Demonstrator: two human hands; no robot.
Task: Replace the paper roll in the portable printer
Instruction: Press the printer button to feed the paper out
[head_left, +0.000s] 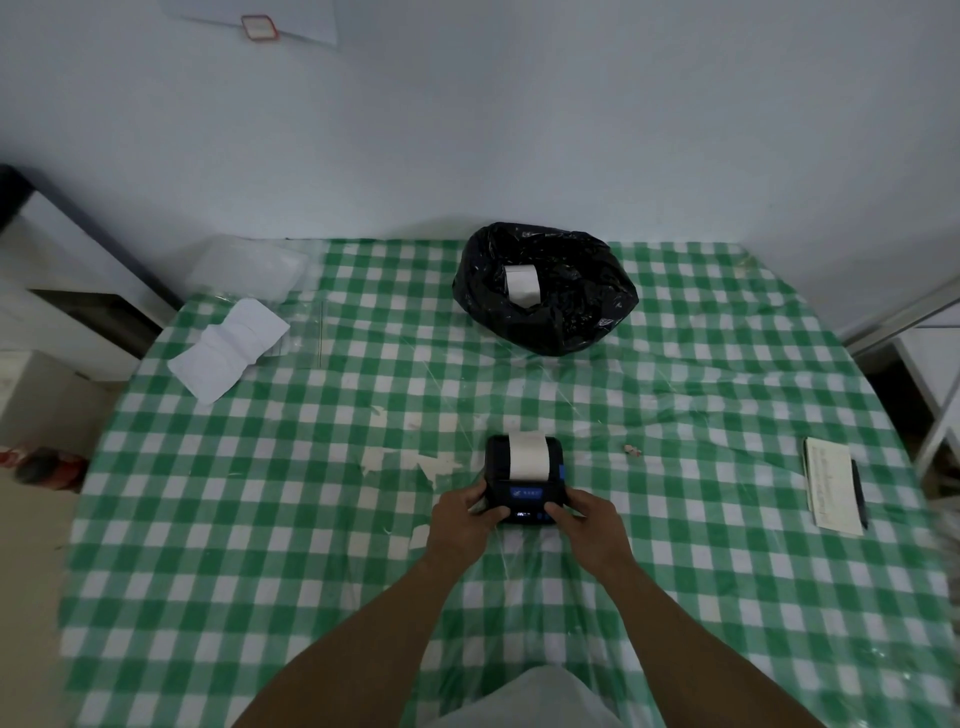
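Black printer (524, 480), two hands, one paper strip (529, 454)

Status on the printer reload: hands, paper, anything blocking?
Left hand and right hand gripping printer at its near corners. White paper over printer's top. Another roll in black bag. Nothing blocking.

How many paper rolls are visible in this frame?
2. One paper roll sits in the portable printer held by both hands near the table's front; another roll lies in the black bag at the back. The bag could hide more.
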